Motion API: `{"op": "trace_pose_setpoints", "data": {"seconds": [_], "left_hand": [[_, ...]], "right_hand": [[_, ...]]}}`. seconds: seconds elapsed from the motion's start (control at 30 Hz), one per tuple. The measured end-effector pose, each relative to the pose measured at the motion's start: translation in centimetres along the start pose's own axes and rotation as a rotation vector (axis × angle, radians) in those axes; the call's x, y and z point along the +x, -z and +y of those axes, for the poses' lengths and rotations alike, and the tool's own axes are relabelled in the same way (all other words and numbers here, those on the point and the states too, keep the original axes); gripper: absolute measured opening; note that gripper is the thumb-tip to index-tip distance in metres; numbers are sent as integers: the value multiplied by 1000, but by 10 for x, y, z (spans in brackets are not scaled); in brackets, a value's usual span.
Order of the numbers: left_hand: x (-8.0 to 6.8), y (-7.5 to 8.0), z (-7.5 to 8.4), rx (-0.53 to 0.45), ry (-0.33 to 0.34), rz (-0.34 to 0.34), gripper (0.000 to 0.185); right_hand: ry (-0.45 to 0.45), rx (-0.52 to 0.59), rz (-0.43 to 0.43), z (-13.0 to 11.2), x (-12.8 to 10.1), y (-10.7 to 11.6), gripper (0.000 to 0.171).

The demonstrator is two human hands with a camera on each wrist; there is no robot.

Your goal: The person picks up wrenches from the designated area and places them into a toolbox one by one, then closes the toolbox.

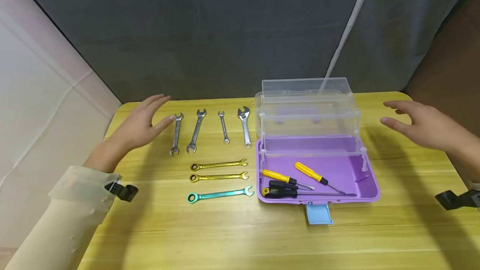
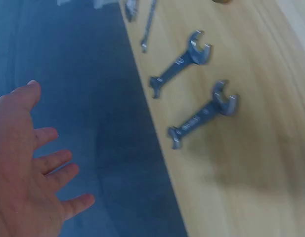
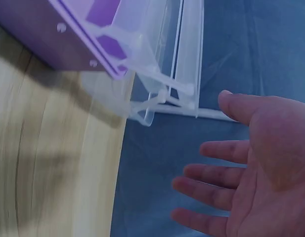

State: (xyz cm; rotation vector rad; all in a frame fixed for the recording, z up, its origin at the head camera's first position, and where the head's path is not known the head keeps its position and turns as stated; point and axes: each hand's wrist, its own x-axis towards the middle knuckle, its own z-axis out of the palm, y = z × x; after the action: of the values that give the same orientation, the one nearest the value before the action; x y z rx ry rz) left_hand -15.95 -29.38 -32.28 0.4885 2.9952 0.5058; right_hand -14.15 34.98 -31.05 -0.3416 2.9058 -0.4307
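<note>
My left hand (image 1: 140, 126) and right hand (image 1: 423, 126) both hover with fingers spread, holding nothing. Just beside the left fingertips lies a wrench (image 1: 176, 133), long axis running away from me, while the toolbox (image 1: 369, 186) sits near the right hand.

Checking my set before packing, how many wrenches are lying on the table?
7: four silver wrenches in a back row, two gold ones below, one green one nearest, all left of the toolbox.
</note>
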Motion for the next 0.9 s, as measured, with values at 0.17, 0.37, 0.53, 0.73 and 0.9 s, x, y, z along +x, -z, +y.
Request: {"op": "trace_pose_setpoints", "data": {"seconds": [0.17, 0.37, 0.53, 0.73, 0.9], "left_hand": [[-1, 5, 18, -6, -53, -4, 67], [-5, 7, 40, 19, -113, -24, 63], [-9, 6, 57, 23, -165, -34, 61], [-14, 3, 70, 24, -218, -41, 58], [-15, 2, 74, 26, -221, -33, 57]], "right_hand": [[-21, 55, -25, -10, -6, -2, 65], [-30, 117, -57, -18, -11, -3, 58], [-52, 250, -126, -20, -16, -8, 53], [-55, 385, -193, -15, -22, -27, 53], [-63, 487, -259, -12, -29, -48, 55]]}}
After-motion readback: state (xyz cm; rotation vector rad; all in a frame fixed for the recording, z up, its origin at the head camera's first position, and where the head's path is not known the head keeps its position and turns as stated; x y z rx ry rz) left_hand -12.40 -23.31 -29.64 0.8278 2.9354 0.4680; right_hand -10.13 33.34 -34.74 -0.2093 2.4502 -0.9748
